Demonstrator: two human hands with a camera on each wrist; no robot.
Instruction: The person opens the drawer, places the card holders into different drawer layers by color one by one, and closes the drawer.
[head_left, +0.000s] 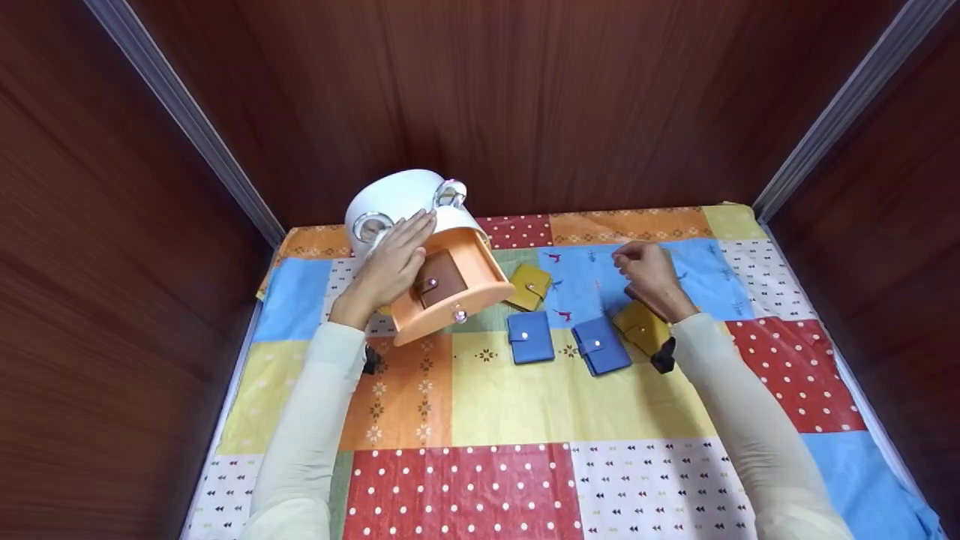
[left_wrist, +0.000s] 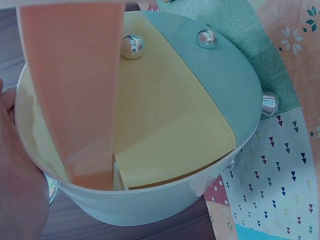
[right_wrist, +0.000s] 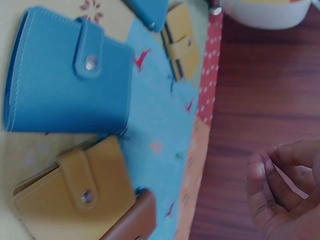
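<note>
A white round cabinet with silver ring trims stands at the back left. Its orange drawer is pulled out, with a brown snap wallet lying inside. My left hand rests along the cabinet's side by the drawer, fingers straight. The left wrist view shows the cabinet's yellow drawer front and teal drawer front, each with a silver knob. My right hand hovers over the cloth, fingers loosely bent and holding nothing. Nearest below it are a yellow wallet and a brown wallet.
Two blue wallets, one at the left and one at the right, lie on the patchwork cloth. Another yellow wallet lies beside the drawer. Dark wood panels close off the back and both sides.
</note>
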